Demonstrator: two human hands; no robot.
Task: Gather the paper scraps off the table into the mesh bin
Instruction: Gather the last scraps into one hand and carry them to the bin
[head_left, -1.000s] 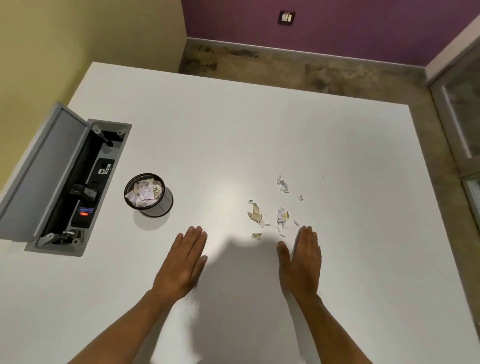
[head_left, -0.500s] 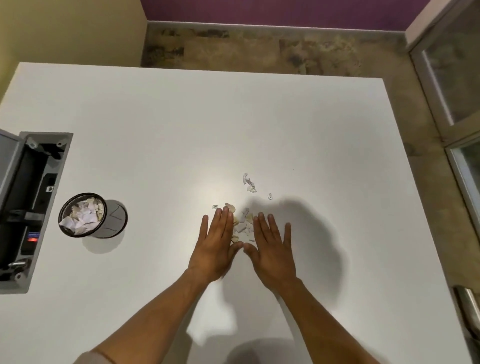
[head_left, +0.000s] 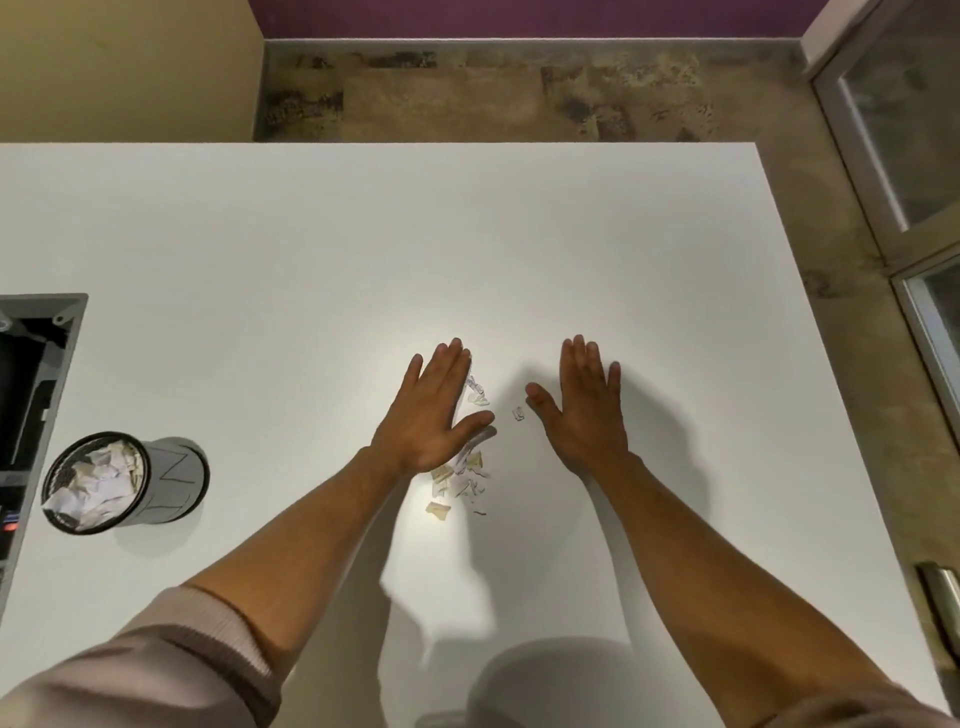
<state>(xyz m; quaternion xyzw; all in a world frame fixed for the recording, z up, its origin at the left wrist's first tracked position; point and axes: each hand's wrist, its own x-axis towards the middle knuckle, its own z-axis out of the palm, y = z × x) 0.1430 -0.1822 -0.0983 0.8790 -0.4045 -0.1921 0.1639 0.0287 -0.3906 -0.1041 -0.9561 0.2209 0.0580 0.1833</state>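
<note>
Small torn paper scraps (head_left: 464, 480) lie in a loose cluster on the white table (head_left: 311, 260), just below and beside my left hand. Two more scraps (head_left: 477, 392) sit by that hand's fingers, and one tiny scrap (head_left: 518, 413) lies between both hands. My left hand (head_left: 434, 410) lies flat with straight fingers, partly covering the cluster. My right hand (head_left: 584, 410) is flat too, fingers straight, to the right of the scraps and apart from them. The black mesh bin (head_left: 171, 480) stands at the left, holding crumpled paper (head_left: 96, 480).
A grey floor box with an open lid (head_left: 47, 332) is set into the table at the far left, behind the bin. The table's far edge and right edge border a stone floor. A glass door frame (head_left: 883, 156) stands at the right.
My hands were side by side over the scraps half a second ago. Now they have moved farther out and spread apart, leaving the main cluster near my left wrist. The view has shifted closer.
</note>
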